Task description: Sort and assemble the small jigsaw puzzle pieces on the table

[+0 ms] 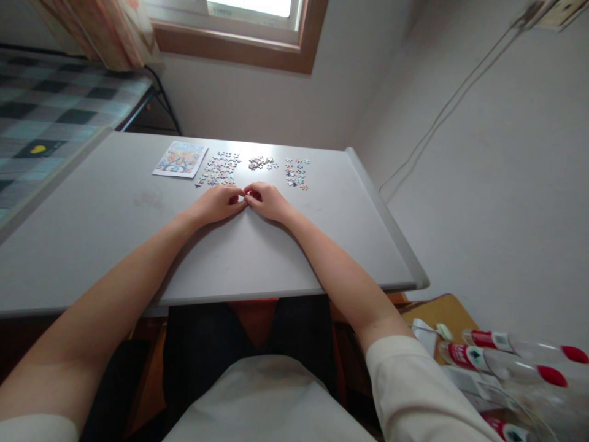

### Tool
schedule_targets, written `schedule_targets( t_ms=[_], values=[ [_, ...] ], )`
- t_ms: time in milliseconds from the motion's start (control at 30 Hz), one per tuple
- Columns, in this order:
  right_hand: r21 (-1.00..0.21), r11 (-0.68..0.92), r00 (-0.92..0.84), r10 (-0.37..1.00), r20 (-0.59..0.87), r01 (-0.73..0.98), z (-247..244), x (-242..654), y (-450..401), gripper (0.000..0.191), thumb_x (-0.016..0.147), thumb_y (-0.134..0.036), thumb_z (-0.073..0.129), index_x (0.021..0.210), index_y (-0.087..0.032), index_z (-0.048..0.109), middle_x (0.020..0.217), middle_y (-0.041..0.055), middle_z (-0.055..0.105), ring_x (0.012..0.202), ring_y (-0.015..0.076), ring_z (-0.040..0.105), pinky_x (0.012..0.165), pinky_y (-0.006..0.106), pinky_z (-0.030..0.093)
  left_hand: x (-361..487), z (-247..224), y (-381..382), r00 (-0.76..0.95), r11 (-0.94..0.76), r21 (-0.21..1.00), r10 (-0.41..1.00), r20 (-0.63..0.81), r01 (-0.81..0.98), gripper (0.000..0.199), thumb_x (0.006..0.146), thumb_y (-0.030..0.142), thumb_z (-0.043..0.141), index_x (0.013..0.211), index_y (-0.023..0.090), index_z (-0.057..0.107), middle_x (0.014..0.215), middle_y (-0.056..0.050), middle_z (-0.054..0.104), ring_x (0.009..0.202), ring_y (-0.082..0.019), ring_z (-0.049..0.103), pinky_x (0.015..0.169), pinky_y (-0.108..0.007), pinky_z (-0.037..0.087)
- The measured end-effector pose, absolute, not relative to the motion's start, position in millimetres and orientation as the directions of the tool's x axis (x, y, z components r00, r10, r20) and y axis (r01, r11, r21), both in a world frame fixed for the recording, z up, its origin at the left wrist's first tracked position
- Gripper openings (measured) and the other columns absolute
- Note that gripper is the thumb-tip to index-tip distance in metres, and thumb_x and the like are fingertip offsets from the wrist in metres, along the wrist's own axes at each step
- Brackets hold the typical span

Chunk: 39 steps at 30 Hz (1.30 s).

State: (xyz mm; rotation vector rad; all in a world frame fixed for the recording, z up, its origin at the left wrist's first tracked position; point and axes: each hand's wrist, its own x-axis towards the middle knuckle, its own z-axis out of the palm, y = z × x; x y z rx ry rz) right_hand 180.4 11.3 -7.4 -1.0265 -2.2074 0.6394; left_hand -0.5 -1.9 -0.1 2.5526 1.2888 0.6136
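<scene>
My left hand (pixel 218 204) and my right hand (pixel 269 201) meet fingertip to fingertip over the table, both closed in a pinch. Whatever lies between the fingers is too small and covered to make out. Just beyond my left hand are rows of loose jigsaw puzzle pieces (pixel 221 167). A heaped pile of puzzle pieces (pixel 262 162) sits behind the two hands. Past my right hand, another group of puzzle pieces (pixel 296 174) is spread in loose columns. A printed picture sheet (pixel 181 159) with a colourful scene lies left of the pieces.
The grey-white table (pixel 92 245) has a raised rim on its right side, near the wall. Plastic bottles (pixel 501 362) with red caps lie on a wooden stool (pixel 453 307) at the lower right. A bed with a checked cover (pixel 59 98) stands at the left.
</scene>
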Motion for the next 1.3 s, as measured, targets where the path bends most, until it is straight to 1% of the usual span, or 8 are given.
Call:
schedule_targets(
  t_ms=[200,433,767,1300],
  values=[
    [-0.652,0.579,-0.505,0.797,0.33,0.489,-8.7,180.1,11.9,0.02,0.081,-0.02,0.049,0.093,-0.013,0.064,0.084,0.0038,0.06,0.075,0.0133,0.052,0.074,0.026,0.041,-0.2,-0.6,-1.7,0.532,-0.6,0.36,0.8,0.277,0.715,0.031,0.081,0.038,0.044,0.079,0.016,0.066,0.062,-0.001,0.058,0.056,-0.012,0.046,0.057,-0.023,0.032],
    [-0.645,0.587,-0.512,0.792,0.332,0.49,-10.4,179.7,13.1,0.021,0.082,-0.021,0.048,0.094,-0.013,0.063,0.084,0.0042,0.061,0.075,0.0137,0.052,0.073,0.027,0.041,-0.6,-1.8,-0.9,0.527,-0.596,0.362,0.803,0.278,0.717,0.034,0.08,0.041,0.044,0.079,0.016,0.067,0.062,-0.001,0.058,0.056,-0.012,0.046,0.057,-0.024,0.032],
    [-0.631,0.59,-0.513,0.792,0.331,0.504,-11.1,179.4,13.1,0.02,0.083,-0.021,0.049,0.094,-0.013,0.063,0.085,0.0044,0.056,0.076,0.0136,0.05,0.074,0.027,0.041,0.0,0.5,-2.5,0.529,-0.597,0.36,0.802,0.277,0.717,0.034,0.081,0.041,0.044,0.076,0.016,0.066,0.06,-0.001,0.058,0.055,-0.011,0.046,0.055,-0.023,0.032],
    [-0.633,0.589,-0.518,0.792,0.325,0.503,-11.6,179.4,13.8,0.021,0.083,-0.022,0.048,0.095,-0.013,0.063,0.086,0.0045,0.057,0.076,0.0137,0.05,0.075,0.027,0.04,-0.1,0.6,-2.6,0.528,-0.596,0.361,0.803,0.278,0.717,0.034,0.08,0.041,0.044,0.075,0.016,0.066,0.06,-0.001,0.057,0.055,-0.012,0.047,0.056,-0.024,0.032]
  ],
)
